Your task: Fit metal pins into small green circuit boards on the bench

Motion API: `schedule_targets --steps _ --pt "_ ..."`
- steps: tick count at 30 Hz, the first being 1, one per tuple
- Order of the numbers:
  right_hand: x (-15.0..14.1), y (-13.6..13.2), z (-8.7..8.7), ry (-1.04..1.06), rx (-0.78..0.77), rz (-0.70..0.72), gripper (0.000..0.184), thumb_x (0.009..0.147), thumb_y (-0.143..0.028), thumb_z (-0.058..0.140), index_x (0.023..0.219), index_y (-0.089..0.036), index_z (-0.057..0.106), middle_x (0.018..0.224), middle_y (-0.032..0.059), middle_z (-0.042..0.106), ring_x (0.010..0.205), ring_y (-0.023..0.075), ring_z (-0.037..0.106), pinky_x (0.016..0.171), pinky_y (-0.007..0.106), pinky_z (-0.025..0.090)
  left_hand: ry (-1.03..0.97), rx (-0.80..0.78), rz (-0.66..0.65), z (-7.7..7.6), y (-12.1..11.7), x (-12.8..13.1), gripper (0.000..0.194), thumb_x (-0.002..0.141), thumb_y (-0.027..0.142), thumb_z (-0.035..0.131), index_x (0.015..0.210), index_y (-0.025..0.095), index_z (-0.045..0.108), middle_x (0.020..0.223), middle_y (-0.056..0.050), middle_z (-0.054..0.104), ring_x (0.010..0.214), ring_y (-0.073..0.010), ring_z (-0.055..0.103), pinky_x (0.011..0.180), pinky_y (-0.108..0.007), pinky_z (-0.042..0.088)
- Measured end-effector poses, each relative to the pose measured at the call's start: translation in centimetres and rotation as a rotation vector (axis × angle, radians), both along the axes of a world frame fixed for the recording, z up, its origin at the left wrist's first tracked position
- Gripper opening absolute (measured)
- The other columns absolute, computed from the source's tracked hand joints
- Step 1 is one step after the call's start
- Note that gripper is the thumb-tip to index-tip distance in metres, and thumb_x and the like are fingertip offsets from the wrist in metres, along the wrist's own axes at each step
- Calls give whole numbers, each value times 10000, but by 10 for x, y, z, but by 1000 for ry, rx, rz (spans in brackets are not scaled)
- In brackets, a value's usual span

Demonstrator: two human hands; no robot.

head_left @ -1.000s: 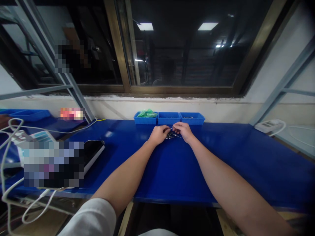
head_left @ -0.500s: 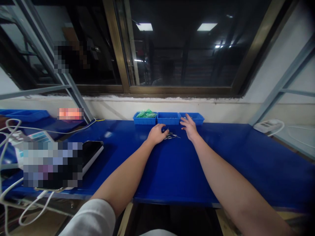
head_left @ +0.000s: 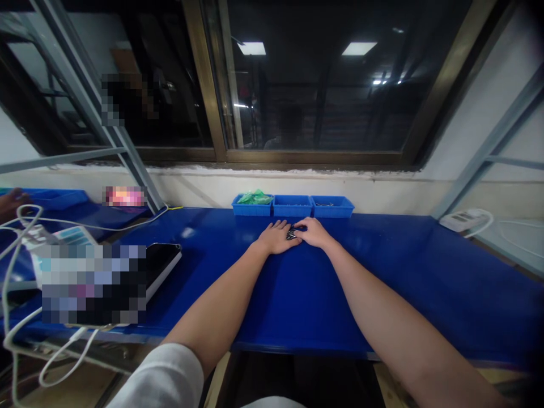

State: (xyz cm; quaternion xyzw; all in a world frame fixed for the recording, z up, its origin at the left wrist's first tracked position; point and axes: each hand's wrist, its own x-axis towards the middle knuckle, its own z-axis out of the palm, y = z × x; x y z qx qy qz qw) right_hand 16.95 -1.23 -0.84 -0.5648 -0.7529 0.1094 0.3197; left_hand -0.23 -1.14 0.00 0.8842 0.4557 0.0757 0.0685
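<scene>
Several thin, dark and silvery metal pieces [head_left: 291,233] lie in a small heap on the blue tabletop, partly covered by my hands. My left hand [head_left: 277,238] rests flat against the heap's left side, fingers stretched out and thumb pointing right. From the right, my right hand [head_left: 313,231] curves around the same heap, its thumb and fingers apart and touching the pieces. Just behind the hands stand three blue bins: the left bin [head_left: 252,210] holds a green plastic bag [head_left: 255,197], the middle bin [head_left: 292,207] small bits, the right bin [head_left: 332,210] some thin metal pieces.
A black-screened device [head_left: 164,258] with white cables [head_left: 70,345] occupies the table's left side. A white power strip [head_left: 461,218] sits at the right back. Grey metal posts [head_left: 138,175] rise at both sides. Another person's hand [head_left: 15,199] shows at far left by other blue bins [head_left: 59,198].
My right hand has come down from the right bin to the heap. My left hand has flattened beside it, and the metal pieces are drawn closer together between the hands.
</scene>
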Motion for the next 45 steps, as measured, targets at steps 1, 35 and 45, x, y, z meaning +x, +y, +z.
schedule_targets --steps 1,35,45 --pt "-1 -1 1 -15 2 -3 240 689 -318 616 892 -221 700 933 53 645 888 182 574 848 300 408 -3 0 -3 0 0 0 889 760 757 218 1391 135 291 1458 -147 237 1352 -304 173 1074 -457 144" --pt "-12 -6 8 225 101 -10 277 824 -354 433 727 -164 610 701 35 635 671 155 556 650 257 397 -557 298 -111 4 7 1 183 822 193 523 965 180 636 887 -42 648 835 -155 600 789 -272 471" --pt "-11 -7 9 223 101 -78 364 846 -428 384 649 -170 550 613 20 571 612 143 513 601 251 364 -581 290 -56 9 2 1 190 860 274 494 904 182 654 888 -44 659 827 -160 597 803 -284 459"
